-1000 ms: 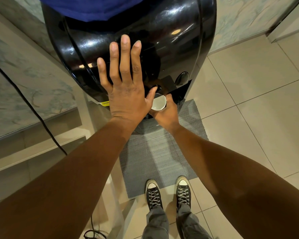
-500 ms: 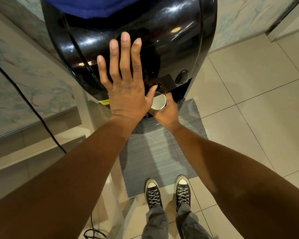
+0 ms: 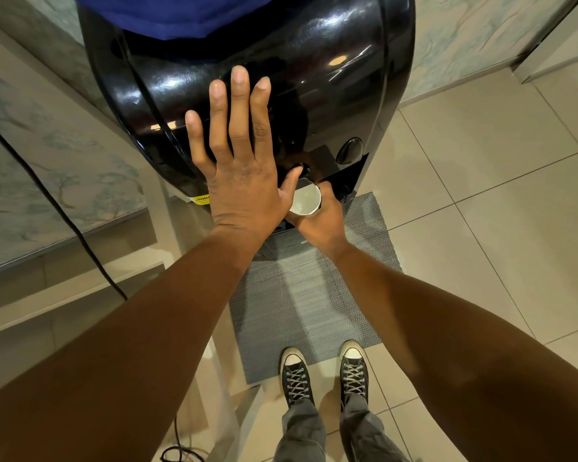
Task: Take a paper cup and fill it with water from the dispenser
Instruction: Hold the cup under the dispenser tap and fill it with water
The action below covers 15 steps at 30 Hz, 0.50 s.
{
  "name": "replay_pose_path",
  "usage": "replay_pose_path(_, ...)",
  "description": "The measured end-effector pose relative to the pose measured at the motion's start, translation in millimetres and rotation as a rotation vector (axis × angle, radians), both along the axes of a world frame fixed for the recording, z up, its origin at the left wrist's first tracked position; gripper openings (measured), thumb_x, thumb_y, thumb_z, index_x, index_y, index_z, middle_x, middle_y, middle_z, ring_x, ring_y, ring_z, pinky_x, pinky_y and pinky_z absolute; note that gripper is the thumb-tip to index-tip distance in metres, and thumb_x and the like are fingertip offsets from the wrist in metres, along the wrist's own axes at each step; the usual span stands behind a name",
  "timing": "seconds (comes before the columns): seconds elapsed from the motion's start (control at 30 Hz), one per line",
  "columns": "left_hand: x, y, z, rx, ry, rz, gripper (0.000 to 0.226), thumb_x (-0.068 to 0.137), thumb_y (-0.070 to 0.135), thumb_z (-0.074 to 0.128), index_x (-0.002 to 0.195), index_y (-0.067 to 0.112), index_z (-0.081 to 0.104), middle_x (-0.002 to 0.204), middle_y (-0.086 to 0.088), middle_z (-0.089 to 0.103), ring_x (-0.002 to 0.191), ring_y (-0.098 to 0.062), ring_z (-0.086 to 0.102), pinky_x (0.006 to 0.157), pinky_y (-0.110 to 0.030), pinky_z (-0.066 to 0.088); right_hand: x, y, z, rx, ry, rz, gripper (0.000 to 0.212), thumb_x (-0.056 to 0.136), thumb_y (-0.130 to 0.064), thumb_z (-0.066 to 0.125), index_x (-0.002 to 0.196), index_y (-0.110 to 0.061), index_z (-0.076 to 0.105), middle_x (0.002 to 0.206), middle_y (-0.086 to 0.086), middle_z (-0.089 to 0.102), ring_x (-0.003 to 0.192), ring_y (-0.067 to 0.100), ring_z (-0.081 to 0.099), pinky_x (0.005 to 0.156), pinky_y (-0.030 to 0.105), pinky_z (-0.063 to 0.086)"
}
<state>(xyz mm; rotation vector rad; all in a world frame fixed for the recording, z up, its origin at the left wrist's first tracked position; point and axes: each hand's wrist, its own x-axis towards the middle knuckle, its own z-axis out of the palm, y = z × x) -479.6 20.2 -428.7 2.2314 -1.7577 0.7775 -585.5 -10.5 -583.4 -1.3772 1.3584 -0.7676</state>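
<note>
Head view: your left hand (image 3: 244, 168) lies flat on the glossy black front of the dispenser (image 3: 314, 78), fingers spread and extended, grip released. Its thumb reaches toward the tap area, and I can't tell if it is pressing anything there. Your right hand (image 3: 321, 218) has its grip wrapped round the paper cup (image 3: 306, 201), held upright at the dispenser's recess, just right of the left thumb and touching it or nearly so. The cup mouth faces up; the inside looks pale, water level not readable. A round dark knob (image 3: 349, 150) sits on the dispenser to the right of the cup. A blue bottle (image 3: 174, 11) tops the dispenser. Below the dispenser, a grey mat (image 3: 301, 295) lies on the tiled floor, and your black sneakers (image 3: 324, 375) stand at its near edge. A black cable (image 3: 64, 211) runs down left of the dispenser.
</note>
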Motion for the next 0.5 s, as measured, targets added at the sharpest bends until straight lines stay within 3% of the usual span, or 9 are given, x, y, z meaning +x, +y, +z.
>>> replay_pose_path(0.5, -0.2, 0.5, 2.0, 0.020, 0.022, -0.006, 0.106, 0.079, 0.068, 0.058, 0.151, 0.012, 0.004, 0.152, -0.009, -0.001, 0.142, -0.033, 0.002, 0.116, -0.049, -0.009, 1.1, -0.4, 1.1, 0.007, 0.003, -0.002, 0.064, 0.062, -0.031, 0.092, 0.111, -0.019, 0.052, 0.106, 0.000, 0.067, 0.097, 0.014, 0.066, 0.071, 0.018, 0.051)
